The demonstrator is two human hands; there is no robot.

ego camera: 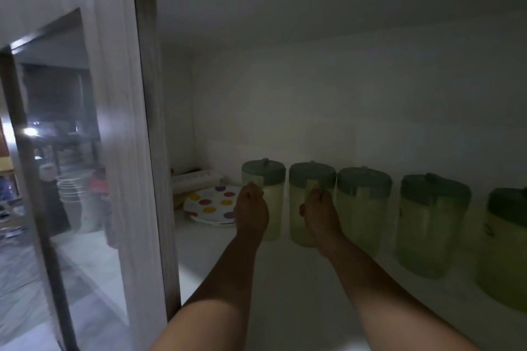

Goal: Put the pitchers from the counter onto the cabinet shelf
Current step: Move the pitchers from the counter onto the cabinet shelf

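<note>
Several pale green pitchers with dark green lids stand in a row on the white cabinet shelf [285, 279]. My left hand [251, 211] grips the handle of the leftmost pitcher [273, 194]. On the handle of the second pitcher [299, 214] my right hand [320, 215] is closed. Both pitchers rest upright on the shelf, close together. To their right stand a third pitcher [362, 208], a fourth pitcher [430, 225] and a fifth pitcher [504, 251] cut off by the frame edge. The cabinet interior is dim.
A white plate with coloured dots [212, 205] lies on the shelf left of the pitchers, with flat boxes [194, 179] behind it in the corner. The cabinet's side panel [148, 151] rises at left. Beyond it a blurred room shows.
</note>
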